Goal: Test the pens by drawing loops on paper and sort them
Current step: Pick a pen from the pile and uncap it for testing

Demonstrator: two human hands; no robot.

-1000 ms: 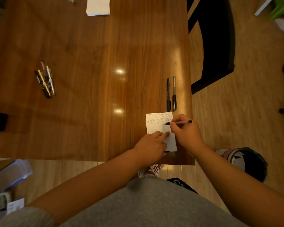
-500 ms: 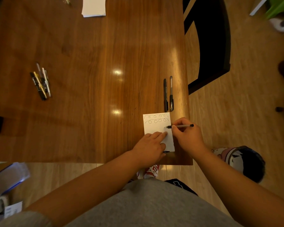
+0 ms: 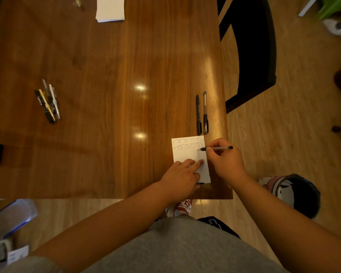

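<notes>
Two loop rows on paper; we're testing pen no. 3.
R hand grips pen, tip at paper's R edge; L hand pins sheet flat. Next, we reckon: draw row 3, then sort, likely w/ two pens just above.

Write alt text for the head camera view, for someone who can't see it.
Seen from above, a person's right hand holds a pen to a small paper bearing two rows of loops, while the left hand pins it to a wooden table. Two pens lie just beyond the paper; a cluster of pens lies far left.
</notes>
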